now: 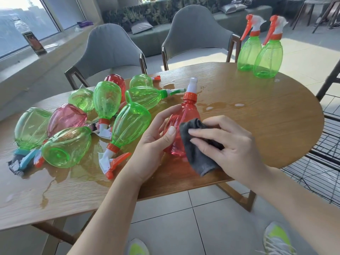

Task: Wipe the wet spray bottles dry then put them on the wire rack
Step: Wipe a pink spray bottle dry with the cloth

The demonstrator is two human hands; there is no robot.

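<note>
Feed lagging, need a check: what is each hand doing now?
Left hand: grips the red plastic spray bottle.
Right hand: presses the dark grey cloth against it.

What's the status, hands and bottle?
Left hand grips red bottle. Right hand presses grey cloth on it. Wire rack right, nothing blocking.
</note>
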